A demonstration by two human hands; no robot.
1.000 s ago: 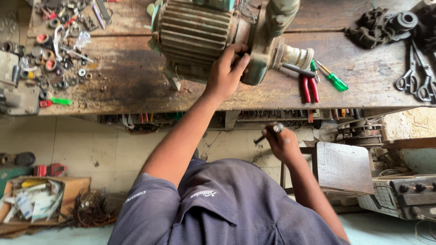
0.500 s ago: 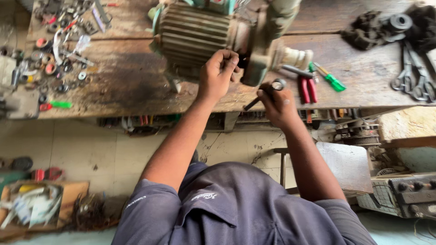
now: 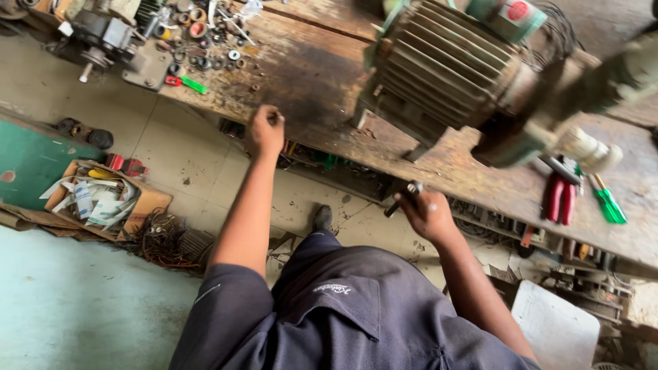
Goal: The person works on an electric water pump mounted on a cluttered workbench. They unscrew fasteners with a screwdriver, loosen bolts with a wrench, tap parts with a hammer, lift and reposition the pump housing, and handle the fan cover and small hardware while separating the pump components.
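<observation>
One socket tool (image 3: 401, 199) inside right-hand fingers (image 3: 419, 205)

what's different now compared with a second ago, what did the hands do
The left hand left the electric motor and moved away along the workbench edge, now closed in a fist. The right hand dropped below the bench again, still gripping its dark tool.

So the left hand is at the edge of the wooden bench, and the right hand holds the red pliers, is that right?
Not quite. In the head view the right hand holds a small dark tool, not the red pliers; those lie on the wooden bench beside the motor. The left hand is indeed at the bench edge.
</observation>
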